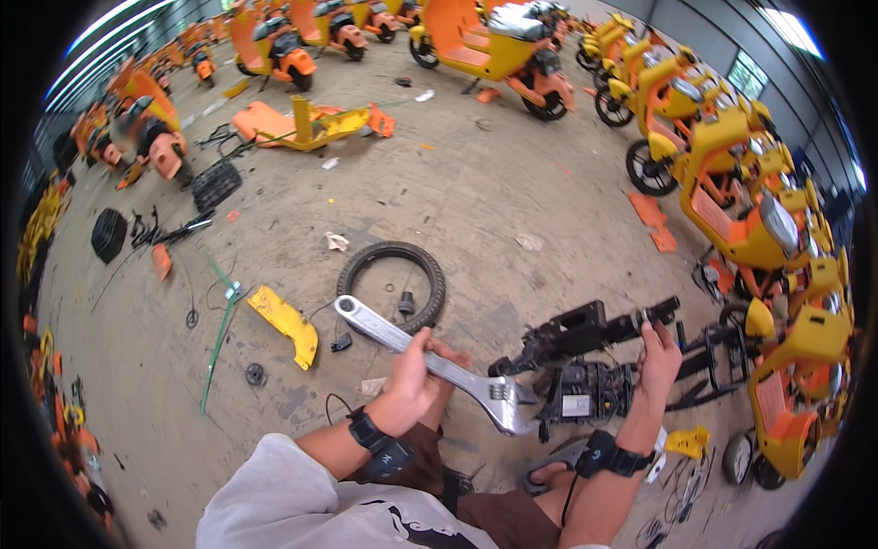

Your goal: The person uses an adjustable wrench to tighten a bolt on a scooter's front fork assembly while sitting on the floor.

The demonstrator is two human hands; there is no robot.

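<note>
My left hand (413, 380) is closed around the handle of a large silver adjustable wrench (466, 380). The wrench slants across in front of me, its jaws down to the right, near a black scooter frame (572, 331) on the floor. At the frame's right end my right hand (658, 357) has its fingers bent around a black tube (666, 311), beside a shiny ring. The wrench jaws look apart from the tube. Below the frame sits a black boxy part with a pale label (576, 405).
A black tyre (437, 284) lies ahead, with a small black cylindrical part (406, 303) inside its ring. Left of it are a yellow panel (285, 325) and a green strap (219, 343). Yellow-orange scooters (722, 201) line the right side; a stripped yellow-orange body (306, 128) lies farther off.
</note>
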